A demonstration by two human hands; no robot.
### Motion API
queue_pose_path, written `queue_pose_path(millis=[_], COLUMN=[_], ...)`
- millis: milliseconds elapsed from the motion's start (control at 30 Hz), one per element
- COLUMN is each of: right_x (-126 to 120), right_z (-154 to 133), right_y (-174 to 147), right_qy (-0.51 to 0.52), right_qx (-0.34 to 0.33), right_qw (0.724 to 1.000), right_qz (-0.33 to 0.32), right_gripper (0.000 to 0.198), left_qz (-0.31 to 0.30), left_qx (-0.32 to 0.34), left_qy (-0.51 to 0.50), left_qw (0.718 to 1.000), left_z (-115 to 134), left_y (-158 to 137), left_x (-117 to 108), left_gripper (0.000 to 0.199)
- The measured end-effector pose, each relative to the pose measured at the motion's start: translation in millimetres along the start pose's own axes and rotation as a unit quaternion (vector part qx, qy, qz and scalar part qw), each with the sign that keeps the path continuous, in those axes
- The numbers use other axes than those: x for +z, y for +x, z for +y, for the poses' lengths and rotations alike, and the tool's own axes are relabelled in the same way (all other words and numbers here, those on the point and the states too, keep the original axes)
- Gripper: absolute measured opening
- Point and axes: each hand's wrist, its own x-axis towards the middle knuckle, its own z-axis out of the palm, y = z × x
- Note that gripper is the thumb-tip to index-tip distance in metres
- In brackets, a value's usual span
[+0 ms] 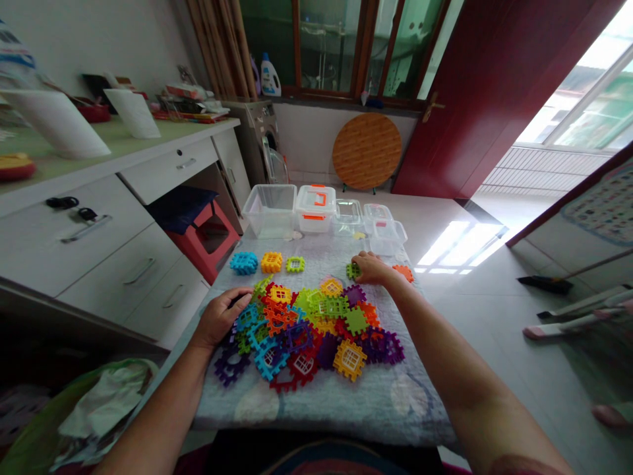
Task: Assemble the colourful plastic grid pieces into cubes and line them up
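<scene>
A heap of colourful plastic interlocking building tiles lies in the middle of the cloth-covered table. My left hand is at the heap's left edge with its fingers curled; something dark shows between thumb and forefinger, too shadowed to name. Beyond the heap, my right hand grips a green tile at the table surface. In a row behind the heap stand a blue stack of tiles, a yellow-orange stack and a light green tile. An orange tile lies right of my right wrist.
Along the table's far edge stand an open clear bin, a lidded clear box with orange clasps and smaller clear containers. A red stool and a drawer cabinet are on the left. A bag-lined bin sits at lower left.
</scene>
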Motion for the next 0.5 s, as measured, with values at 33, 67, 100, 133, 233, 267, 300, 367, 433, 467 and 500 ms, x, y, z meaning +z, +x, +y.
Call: queue_pose_path(millis=[33, 67, 100, 133, 233, 267, 300, 367, 433, 467, 500], right_x=[-2.3, -4.1, -5.1, -4.6, 6.9, 13.5, 20.5, 33.4, 42.1, 44.5, 45.8], right_z=[0.1, 0.3, 0.4, 0.0, -6.6, -10.8, -15.7, -25.3, -31.9, -33.3, -33.5], right_y=[-4.2, -9.9, -17.0, -25.4, -51.6, -58.6, -63.8, -68.8, -67.9, -66.6, -65.3], right_qy=[0.003, 0.013, 0.030, 0.054, 0.146, 0.174, 0.203, 0.257, 0.307, 0.330, 0.355], right_qx=[0.005, 0.009, 0.013, 0.017, 0.040, 0.054, 0.071, 0.105, 0.111, 0.107, 0.101], right_qw=[1.000, 1.000, 0.998, 0.995, 0.982, 0.977, 0.970, 0.952, 0.934, 0.925, 0.914], right_qz=[0.009, 0.027, 0.051, 0.077, 0.115, 0.111, 0.115, 0.132, 0.145, 0.154, 0.169], right_gripper=[0.044, 0.046, 0.046, 0.043, 0.018, 0.016, 0.017, 0.021, 0.025, 0.025, 0.024], left_qz=[0.000, 0.000, 0.000, 0.002, 0.003, 0.002, 0.002, 0.002, 0.004, 0.005, 0.006], left_qx=[-0.001, -0.002, -0.002, -0.001, 0.001, 0.001, 0.001, 0.003, 0.005, 0.006, 0.006], left_qy=[0.001, 0.001, 0.001, 0.003, 0.008, 0.008, 0.007, 0.003, -0.002, -0.004, -0.006], left_qw=[1.000, 1.000, 1.000, 1.000, 1.000, 1.000, 1.000, 1.000, 1.000, 1.000, 1.000], left_z=[-0.1, -0.1, -0.1, -0.2, -0.4, -0.5, -0.6, -0.7, -0.6, -0.5, -0.4], left_y=[0.3, 0.5, 0.7, 0.9, 0.9, 0.8, 0.7, 0.4, 0.2, 0.1, 0.1], left_x=[0.1, 0.1, 0.1, 0.1, -0.4, -0.5, -0.6, -0.8, -1.0, -1.1, -1.1], left_gripper=[0.051, 0.051, 0.051, 0.051, 0.051, 0.051, 0.051, 0.052, 0.053, 0.053, 0.054])
